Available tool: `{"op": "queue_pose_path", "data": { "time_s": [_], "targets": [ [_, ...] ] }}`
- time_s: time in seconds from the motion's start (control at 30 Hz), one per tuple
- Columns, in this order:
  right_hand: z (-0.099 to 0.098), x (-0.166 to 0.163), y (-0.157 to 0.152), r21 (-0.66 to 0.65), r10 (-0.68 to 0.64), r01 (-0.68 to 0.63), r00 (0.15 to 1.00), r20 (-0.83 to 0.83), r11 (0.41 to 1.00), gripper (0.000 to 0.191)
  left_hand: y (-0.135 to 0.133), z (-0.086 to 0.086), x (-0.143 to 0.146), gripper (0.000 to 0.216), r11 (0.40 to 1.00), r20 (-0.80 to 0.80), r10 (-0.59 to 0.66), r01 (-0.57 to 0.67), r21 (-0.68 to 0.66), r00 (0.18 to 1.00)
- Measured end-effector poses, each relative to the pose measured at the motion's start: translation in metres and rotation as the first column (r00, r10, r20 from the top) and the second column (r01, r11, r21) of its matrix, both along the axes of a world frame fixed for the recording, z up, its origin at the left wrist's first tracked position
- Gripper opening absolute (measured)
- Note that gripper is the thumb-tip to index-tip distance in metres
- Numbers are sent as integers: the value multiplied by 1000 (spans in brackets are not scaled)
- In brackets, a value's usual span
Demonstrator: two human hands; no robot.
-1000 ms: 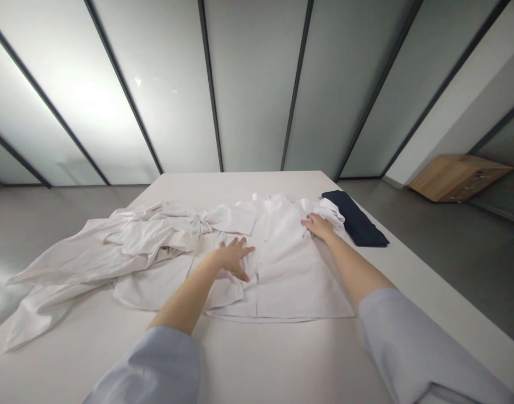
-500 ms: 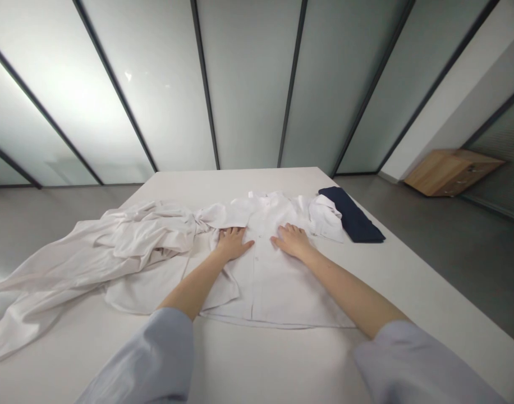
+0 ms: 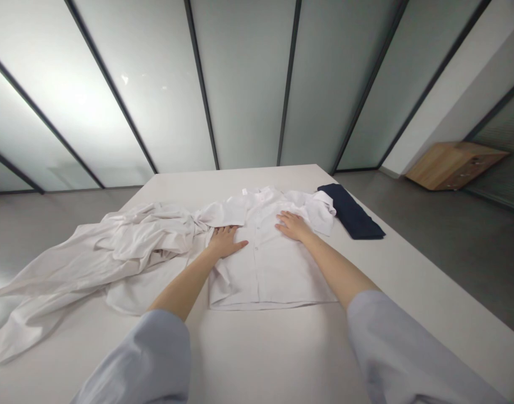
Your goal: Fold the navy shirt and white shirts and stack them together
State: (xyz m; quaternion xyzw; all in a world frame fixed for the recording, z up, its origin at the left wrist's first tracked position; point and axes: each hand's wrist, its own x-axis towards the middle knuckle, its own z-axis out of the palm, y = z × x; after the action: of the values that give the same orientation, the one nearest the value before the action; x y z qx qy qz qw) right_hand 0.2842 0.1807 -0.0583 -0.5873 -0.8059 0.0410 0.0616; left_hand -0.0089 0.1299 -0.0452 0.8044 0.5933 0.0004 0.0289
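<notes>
A white button-up shirt [image 3: 278,269] lies front side up on the table, its collar away from me and its hem towards me. My left hand [image 3: 225,241] rests flat on the shirt's left side, fingers spread, just below the left sleeve. On the upper right of the front lies my right hand [image 3: 294,225], palm down with the fingers apart. Neither hand grips the cloth. The right sleeve is bunched near a folded dark navy cloth [image 3: 353,214]. Small creases show by the lower left edge of the shirt.
A crumpled heap of white cloth [image 3: 126,241] spreads over the left of the white table [image 3: 265,359], one end reaching the near left. Frosted glass panels [image 3: 244,84] stand behind. A wooden cabinet [image 3: 442,165] is on the floor at the far right.
The shirt's hem has shifted away from me, and its lower left part has changed shape. My left hand has moved slightly left; my right hand has slid a little further from me.
</notes>
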Motion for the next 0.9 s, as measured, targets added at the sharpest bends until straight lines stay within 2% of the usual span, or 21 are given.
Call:
{"op": "queue_pose_path", "data": {
  "time_s": [0.1,0.27,0.43,0.53,0.6,0.67,0.77,0.9],
  "targets": [
    [-2,10,1,21,24,-24,1000,-4,999,52,-10,2,-20,92,997,-11,-79,79,-6,997],
    [-1,22,-5,74,30,-32,999,20,997,50,-30,8,-51,99,983,-54,-141,134,-127,988],
    [-3,19,-21,111,51,-59,996,73,992,46,-43,32,-56,111,958,-101,-163,133,-255,981],
    [-9,13,-35,77,30,-35,997,75,996,49,-42,47,-41,90,969,-156,-147,111,-221,977],
    [-13,9,-45,44,12,-15,997,71,999,53,-37,50,-24,72,984,-155,-110,86,-156,982],
    [-17,7,-56,18,17,-18,998,60,1000,57,-30,46,-6,64,991,-99,-95,85,-100,991],
    [-20,9,-70,6,51,-51,998,47,999,60,-19,30,16,65,991,20,-127,127,-41,992],
    [-17,19,-77,0,30,-30,997,74,1000,60,-8,8,25,69,996,40,-88,89,-27,995]
  ]
}}
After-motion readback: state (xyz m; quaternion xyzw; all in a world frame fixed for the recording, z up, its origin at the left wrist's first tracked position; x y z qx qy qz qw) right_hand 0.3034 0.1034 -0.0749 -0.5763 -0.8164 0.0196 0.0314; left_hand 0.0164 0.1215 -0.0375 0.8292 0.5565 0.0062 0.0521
